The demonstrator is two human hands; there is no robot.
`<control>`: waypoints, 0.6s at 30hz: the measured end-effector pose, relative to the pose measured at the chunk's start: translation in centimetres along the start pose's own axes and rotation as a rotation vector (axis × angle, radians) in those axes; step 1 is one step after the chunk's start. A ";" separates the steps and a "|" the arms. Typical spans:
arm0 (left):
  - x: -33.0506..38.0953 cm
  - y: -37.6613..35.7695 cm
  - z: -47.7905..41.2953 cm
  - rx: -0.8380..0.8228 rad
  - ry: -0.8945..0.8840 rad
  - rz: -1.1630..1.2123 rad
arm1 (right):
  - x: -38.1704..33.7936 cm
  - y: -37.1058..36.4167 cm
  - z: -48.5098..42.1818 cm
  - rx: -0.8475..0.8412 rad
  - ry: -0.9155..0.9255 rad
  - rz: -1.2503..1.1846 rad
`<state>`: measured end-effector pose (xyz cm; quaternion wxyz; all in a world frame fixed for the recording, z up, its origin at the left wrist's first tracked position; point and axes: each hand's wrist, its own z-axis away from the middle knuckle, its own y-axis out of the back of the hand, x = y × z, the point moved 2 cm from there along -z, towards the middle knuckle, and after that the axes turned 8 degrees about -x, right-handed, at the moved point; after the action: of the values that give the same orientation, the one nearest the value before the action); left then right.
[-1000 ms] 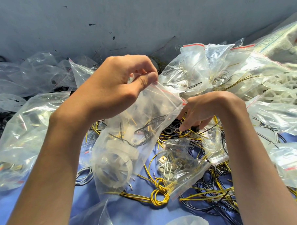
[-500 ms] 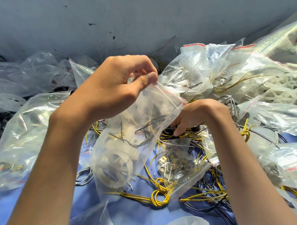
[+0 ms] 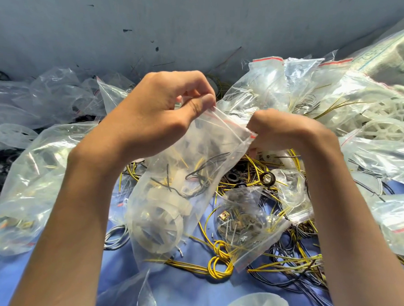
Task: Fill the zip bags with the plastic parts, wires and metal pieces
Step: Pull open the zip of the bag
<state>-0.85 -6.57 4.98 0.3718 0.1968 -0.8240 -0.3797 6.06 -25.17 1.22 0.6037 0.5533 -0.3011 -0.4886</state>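
Observation:
My left hand (image 3: 161,111) pinches the top left corner of a clear zip bag (image 3: 186,180) that hangs over the blue surface. Inside it lie a white plastic wheel (image 3: 157,229), black wire and bits of yellow wire. My right hand (image 3: 283,131) has its fingers curled at the bag's right mouth corner, by the red strip; what they hold is hidden. Below the bag lie a small zip bag of metal pieces (image 3: 244,221), yellow wire coils (image 3: 219,262) and black rings (image 3: 268,177).
Filled and empty clear bags (image 3: 30,184) are heaped left, and more bags (image 3: 292,87) and white plastic wheels (image 3: 387,121) right. A grey wall (image 3: 155,23) stands behind. Black and yellow wires (image 3: 295,265) tangle at lower right. A white plastic part (image 3: 257,305) shows at the bottom edge.
My right hand has come up from the wire pile to the right corner of the bag's mouth. My left hand and the bag have stayed nearly still.

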 end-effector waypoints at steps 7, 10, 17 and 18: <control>0.1 0.0 0.1 -0.004 0.030 -0.011 | 0.0 2.8 2.2 0.315 0.138 -0.180; 0.1 0.1 0.2 -0.008 0.045 -0.008 | -0.2 3.7 3.2 0.468 0.174 -0.284; -0.3 1.1 0.5 0.017 0.113 -0.029 | -0.5 4.6 4.3 0.665 0.156 -0.433; -0.4 1.2 0.6 0.020 0.121 -0.040 | -0.5 4.6 4.4 0.690 0.157 -0.441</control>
<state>-1.09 -5.29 5.49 0.4115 0.2395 -0.7995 -0.3661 3.11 -26.80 6.66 0.2846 0.8100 -0.2744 -0.4331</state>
